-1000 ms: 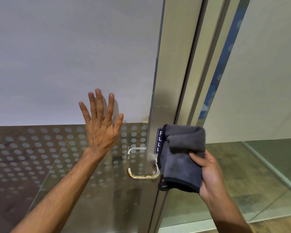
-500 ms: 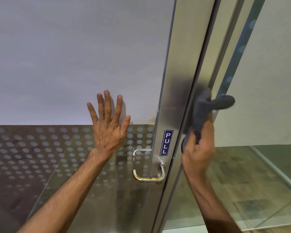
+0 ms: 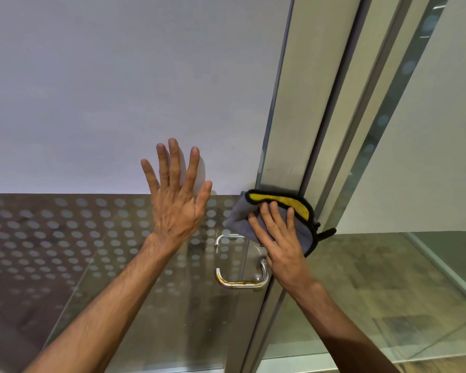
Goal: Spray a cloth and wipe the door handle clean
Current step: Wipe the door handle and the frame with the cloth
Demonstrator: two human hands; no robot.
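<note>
The right hand [image 3: 280, 246] lay flat, fingers extended, pressing a grey-and-yellow microfibre cloth [image 3: 283, 211] against the metal door frame [image 3: 293, 130], just above the stained door handle [image 3: 242, 281]. The left hand [image 3: 176, 195] was spread wide against the glass door [image 3: 92, 103].

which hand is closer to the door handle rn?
Right. The right hand presses the cloth on the metal door frame just above the door handle, its heel beside it. The left hand lies flat on the glass, up-left.
</note>
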